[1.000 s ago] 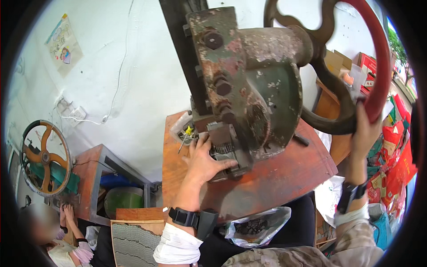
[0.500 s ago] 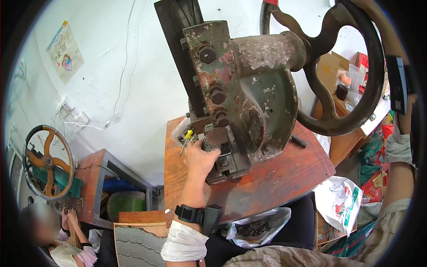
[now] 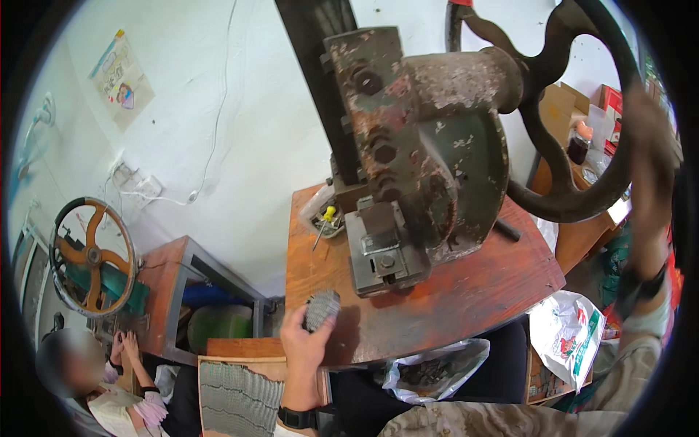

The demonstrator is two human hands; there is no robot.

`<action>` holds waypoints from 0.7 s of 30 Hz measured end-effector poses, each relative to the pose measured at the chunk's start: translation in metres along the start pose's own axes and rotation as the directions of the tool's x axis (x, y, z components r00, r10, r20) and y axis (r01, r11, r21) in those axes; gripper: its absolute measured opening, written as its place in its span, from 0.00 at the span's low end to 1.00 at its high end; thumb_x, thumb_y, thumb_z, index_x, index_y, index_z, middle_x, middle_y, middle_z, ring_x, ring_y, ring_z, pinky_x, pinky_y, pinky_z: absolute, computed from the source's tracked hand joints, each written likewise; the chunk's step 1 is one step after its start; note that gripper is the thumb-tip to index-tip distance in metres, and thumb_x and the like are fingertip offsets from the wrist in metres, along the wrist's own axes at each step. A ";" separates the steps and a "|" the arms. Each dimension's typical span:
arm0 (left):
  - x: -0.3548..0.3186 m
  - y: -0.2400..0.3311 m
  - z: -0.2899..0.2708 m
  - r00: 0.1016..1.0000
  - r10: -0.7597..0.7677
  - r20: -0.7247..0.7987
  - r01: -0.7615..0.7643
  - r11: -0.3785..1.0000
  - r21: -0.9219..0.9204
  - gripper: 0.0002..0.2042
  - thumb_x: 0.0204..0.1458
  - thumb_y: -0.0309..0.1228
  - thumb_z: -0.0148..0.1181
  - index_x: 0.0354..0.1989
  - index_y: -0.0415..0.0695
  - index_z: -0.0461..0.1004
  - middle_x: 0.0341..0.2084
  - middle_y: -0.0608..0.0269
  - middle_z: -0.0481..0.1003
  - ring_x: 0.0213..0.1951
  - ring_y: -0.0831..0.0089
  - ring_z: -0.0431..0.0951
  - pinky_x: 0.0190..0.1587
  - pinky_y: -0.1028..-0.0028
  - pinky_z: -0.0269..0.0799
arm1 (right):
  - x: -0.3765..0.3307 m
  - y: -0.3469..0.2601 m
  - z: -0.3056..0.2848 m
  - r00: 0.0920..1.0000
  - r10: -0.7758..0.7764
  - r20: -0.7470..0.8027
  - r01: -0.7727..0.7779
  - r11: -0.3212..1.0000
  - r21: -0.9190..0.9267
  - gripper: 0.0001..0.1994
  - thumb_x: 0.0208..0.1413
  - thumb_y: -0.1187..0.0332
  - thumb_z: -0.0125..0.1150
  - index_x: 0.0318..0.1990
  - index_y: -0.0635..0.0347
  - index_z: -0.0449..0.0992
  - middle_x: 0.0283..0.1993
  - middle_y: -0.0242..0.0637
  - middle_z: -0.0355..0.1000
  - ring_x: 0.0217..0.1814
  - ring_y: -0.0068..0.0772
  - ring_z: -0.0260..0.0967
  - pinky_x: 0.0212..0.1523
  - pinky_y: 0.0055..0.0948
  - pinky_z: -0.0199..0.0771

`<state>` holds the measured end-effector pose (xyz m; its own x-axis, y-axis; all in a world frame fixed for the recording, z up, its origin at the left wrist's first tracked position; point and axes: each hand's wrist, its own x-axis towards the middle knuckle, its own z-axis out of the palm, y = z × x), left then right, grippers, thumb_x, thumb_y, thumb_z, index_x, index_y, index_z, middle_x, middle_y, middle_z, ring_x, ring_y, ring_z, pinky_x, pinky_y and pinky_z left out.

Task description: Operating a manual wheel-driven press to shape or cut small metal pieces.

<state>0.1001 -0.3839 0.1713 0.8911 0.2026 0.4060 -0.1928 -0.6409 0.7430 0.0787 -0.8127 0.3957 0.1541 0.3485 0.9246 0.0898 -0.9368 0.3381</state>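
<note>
My left hand [image 3: 303,344] is closed around a grey, finely ridged piece [image 3: 322,309], perhaps a stack of thin metal parts, above the front left of the red-brown table [image 3: 444,302]. Behind it stands an old hand press [image 3: 378,131] with flaking green paint. The metal die block [image 3: 386,262] at its foot has nothing of mine touching it. At the far right my right hand [image 3: 646,120] is smeared by motion, beside the rim of the press's large handwheel [image 3: 617,156]; its fingers cannot be made out.
A wooden tray [image 3: 206,397] with rows of grey pieces lies at lower left. Left of the die sits a plastic tub [image 3: 309,211] with a yellow-handled screwdriver [image 3: 329,214]. A bag of dark pieces [image 3: 466,364] rests at my lap. Another person [image 3: 120,400] works at a second wheel [image 3: 93,255].
My left hand has drawn back from the die toward the tray, carrying the ridged piece. My right hand has come down along the wheel's right side. The view has shifted slightly left.
</note>
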 end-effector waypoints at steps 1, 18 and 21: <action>-0.016 -0.008 -0.005 1.000 -0.012 0.025 0.012 1.000 0.014 0.21 0.33 0.31 0.71 0.37 0.35 0.74 0.30 0.51 0.72 0.34 0.58 0.73 0.39 0.66 0.69 | -0.039 -0.022 -0.001 0.978 -0.149 0.146 0.086 0.926 0.369 0.13 0.40 0.71 0.59 0.37 0.60 0.73 0.37 0.41 0.71 0.43 0.48 0.68 0.43 0.41 0.69; -0.049 0.039 0.076 0.917 0.199 0.347 -0.325 0.876 0.357 0.32 0.32 0.44 0.70 0.46 0.38 0.69 0.37 0.54 0.69 0.42 0.55 0.66 0.47 0.59 0.58 | -0.230 -0.140 0.066 0.748 0.105 0.656 -0.562 0.626 0.540 0.08 0.38 0.75 0.63 0.30 0.62 0.75 0.37 0.41 0.71 0.44 0.46 0.65 0.44 0.38 0.68; -0.049 0.048 0.090 0.936 0.190 0.295 -0.301 0.868 0.395 0.33 0.34 0.46 0.69 0.47 0.37 0.68 0.36 0.53 0.69 0.42 0.54 0.66 0.46 0.57 0.58 | -0.227 -0.141 0.065 0.741 0.129 0.659 -0.571 0.638 0.516 0.08 0.38 0.75 0.63 0.30 0.63 0.75 0.37 0.41 0.71 0.43 0.45 0.65 0.44 0.37 0.68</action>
<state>0.0843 -0.4912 0.1389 0.9190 -0.1510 0.3642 -0.2733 -0.9099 0.3121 0.0945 -0.7582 0.1267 0.7745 0.1576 0.6126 0.4773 -0.7811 -0.4025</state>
